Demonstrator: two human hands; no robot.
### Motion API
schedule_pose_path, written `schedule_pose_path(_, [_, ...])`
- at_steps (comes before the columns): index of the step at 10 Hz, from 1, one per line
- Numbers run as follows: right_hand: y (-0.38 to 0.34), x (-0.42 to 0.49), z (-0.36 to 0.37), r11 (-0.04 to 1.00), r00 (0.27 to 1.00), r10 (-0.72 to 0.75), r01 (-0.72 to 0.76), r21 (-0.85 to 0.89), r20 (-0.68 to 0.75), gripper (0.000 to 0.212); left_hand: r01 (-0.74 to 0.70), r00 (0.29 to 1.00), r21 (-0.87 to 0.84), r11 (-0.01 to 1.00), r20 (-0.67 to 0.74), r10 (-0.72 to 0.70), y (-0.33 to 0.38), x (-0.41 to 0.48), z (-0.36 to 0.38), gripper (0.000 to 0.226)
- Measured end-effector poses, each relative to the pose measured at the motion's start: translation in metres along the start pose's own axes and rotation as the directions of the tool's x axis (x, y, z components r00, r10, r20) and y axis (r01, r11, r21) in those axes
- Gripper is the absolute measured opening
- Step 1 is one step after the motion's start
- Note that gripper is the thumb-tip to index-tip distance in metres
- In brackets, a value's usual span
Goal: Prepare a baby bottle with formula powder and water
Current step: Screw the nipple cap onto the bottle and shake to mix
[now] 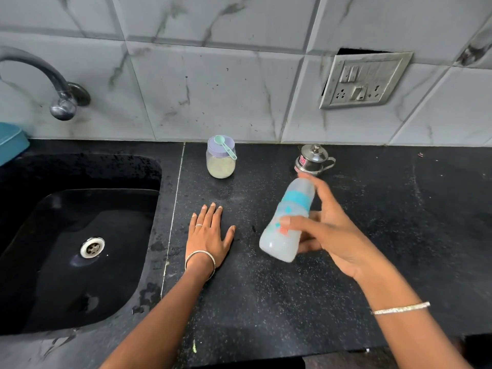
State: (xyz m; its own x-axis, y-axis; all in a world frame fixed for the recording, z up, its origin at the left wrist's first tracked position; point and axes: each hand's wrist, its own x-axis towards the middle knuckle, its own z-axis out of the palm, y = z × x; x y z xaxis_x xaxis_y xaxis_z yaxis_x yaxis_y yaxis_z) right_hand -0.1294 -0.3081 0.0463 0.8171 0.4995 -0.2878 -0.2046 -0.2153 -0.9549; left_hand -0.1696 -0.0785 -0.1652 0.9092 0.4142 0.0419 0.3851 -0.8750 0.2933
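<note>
So the right hand point(327, 233) has the baby bottle point(287, 222) up off the black counter point(266, 302), thumb across the front and the other fingers curled round the back. The bottle is tilted, with its base low and toward the camera and its top pointing away at the little steel pot point(311, 159). It's blurry, but the inside looks cloudy white, and there's a teal band round the upper part. Can't really make out the cap end.

The left hand point(209, 235) is flat on the counter, palm down with the fingers straight and a bit spread, holding nothing. It sits between the sink point(53, 262) and the bottle.

At the back near the wall is a clear jar point(221, 163), roughly half full of pale powder. It has a lilac lid point(215, 151) on it, and a mint green scoop point(225, 146) lies on top of that. The steel pot stands well to the right of the jar with its lid on, so no idea what's in it.

The sink has a metal drain point(92, 247), with a tap point(53, 83) above it. A teal tub point(12, 142) pokes in at the left edge, contents not visible.
</note>
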Motion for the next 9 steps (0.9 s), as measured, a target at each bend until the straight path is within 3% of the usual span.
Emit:
schedule_pose_path(1, [0.004,0.005,0.002,0.975,0.989,-0.058,0.086,0.207,-0.138,0.087,0.004,1.0,-0.004,1.0,0.01,-0.004,0.001,0.0,-0.001,0.072])
schedule_pose_path(2, [0.004,0.0,0.005,1.0,0.998,-0.015,0.015,0.012,0.056,0.093,0.0,1.0,-0.006,1.0,0.008,0.0,0.0,0.0,-0.001,0.072])
schedule_pose_path(3, [0.001,0.0,0.005,1.0,1.0,0.003,-0.003,0.02,0.016,0.091,0.0,1.0,-0.006,1.0,0.008,0.0,0.0,0.0,0.0,0.072])
schedule_pose_path(4, [0.005,0.006,0.009,0.962,0.974,-0.081,0.131,0.24,-0.211,0.083,-0.002,1.0,0.003,1.0,0.009,0.002,0.0,0.0,0.0,0.073])
schedule_pose_path(6, [0.004,-0.005,0.012,1.0,1.0,-0.007,0.007,0.014,0.014,0.084,-0.003,1.0,-0.007,1.0,0.001,0.003,0.0,0.0,0.001,0.074])
schedule_pose_path(7, [0.007,0.003,0.013,0.963,0.972,-0.085,0.137,0.233,-0.221,0.083,0.0,1.0,0.0,1.0,0.001,0.0,0.001,0.0,0.0,0.072])
schedule_pose_path(9, [0.004,-0.002,0.009,0.998,1.0,-0.029,0.029,0.055,-0.011,0.087,0.0,1.0,-0.013,1.0,-0.006,0.0,0.0,0.0,0.0,0.073])
